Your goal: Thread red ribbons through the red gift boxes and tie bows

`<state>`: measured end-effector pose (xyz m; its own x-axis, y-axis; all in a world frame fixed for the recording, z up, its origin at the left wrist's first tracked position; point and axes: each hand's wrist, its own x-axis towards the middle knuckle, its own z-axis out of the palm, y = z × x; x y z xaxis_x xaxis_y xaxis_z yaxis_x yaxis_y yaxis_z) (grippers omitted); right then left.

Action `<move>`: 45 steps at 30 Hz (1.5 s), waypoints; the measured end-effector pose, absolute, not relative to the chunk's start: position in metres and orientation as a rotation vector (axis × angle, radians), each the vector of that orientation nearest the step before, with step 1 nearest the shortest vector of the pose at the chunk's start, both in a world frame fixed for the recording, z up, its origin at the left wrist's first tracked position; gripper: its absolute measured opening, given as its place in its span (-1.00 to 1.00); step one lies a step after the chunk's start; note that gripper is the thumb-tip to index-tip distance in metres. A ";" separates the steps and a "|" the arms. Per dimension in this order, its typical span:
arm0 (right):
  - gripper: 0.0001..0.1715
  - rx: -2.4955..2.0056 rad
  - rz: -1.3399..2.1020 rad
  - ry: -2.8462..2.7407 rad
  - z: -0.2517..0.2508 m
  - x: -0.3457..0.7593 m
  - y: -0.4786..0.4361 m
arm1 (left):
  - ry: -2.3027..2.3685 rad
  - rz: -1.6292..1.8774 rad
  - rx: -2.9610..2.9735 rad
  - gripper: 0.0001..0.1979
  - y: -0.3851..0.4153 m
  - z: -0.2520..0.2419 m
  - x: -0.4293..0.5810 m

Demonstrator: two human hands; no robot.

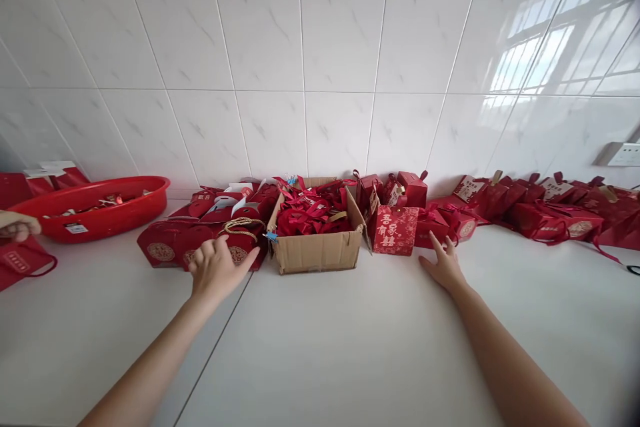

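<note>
My left hand [216, 268] reaches forward with fingers apart, its fingertips touching a pile of flat red gift bags [200, 235] left of a cardboard box [318, 250]. The box is filled with red ribbons and folded red pieces [313, 210]. My right hand [444, 263] lies flat on the white surface, fingers spread, empty, just right of an upright red gift box with gold characters [395, 230]. Its fingertips are close to small red boxes [450, 221] behind it.
A red plastic basin [95, 205] stands at the left. Another person's hand [17, 225] shows at the far left edge over a red bag [23, 260]. More red gift boxes [550, 210] line the tiled wall at right. A wall socket [623, 155] is at far right.
</note>
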<state>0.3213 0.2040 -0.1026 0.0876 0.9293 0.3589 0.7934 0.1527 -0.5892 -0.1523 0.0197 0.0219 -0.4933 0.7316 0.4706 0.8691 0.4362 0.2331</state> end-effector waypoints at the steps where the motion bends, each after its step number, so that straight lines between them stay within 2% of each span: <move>1: -0.11 -1.658 0.242 -1.712 -0.103 0.321 0.205 | -2.435 -0.590 -1.343 -0.14 0.027 0.027 -0.153; 6: -0.09 -1.640 0.225 -1.652 -0.106 0.320 0.211 | -2.529 -0.511 -1.280 -0.02 0.041 0.038 -0.159; 14: -0.06 -1.604 0.236 -1.609 -0.107 0.322 0.212 | -2.437 -0.434 -1.512 -0.20 0.024 0.038 -0.163; 23: -0.04 -1.557 0.306 -1.556 -0.107 0.322 0.213 | -2.396 -0.774 -1.835 -0.36 -0.042 0.040 -0.165; 30: -0.05 -1.507 0.354 -1.401 -0.097 0.322 0.211 | -2.185 -0.962 -2.375 -0.24 -0.086 0.013 -0.134; 34: -0.14 -1.522 0.379 -1.194 -0.092 0.328 0.208 | -2.265 -1.212 -2.673 -0.16 -0.075 0.013 -0.079; 40: -0.34 -1.468 0.353 -0.996 -0.078 0.329 0.189 | -2.152 -1.505 -3.158 0.00 -0.014 0.015 -0.029; 42: -0.42 -1.412 0.307 -1.004 -0.064 0.321 0.180 | -2.104 -1.618 -3.287 -0.05 0.001 0.013 -0.024; 45: -0.59 -1.285 0.309 -1.148 -0.038 0.302 0.165 | -2.167 -1.605 -3.359 -0.23 0.013 0.010 -0.021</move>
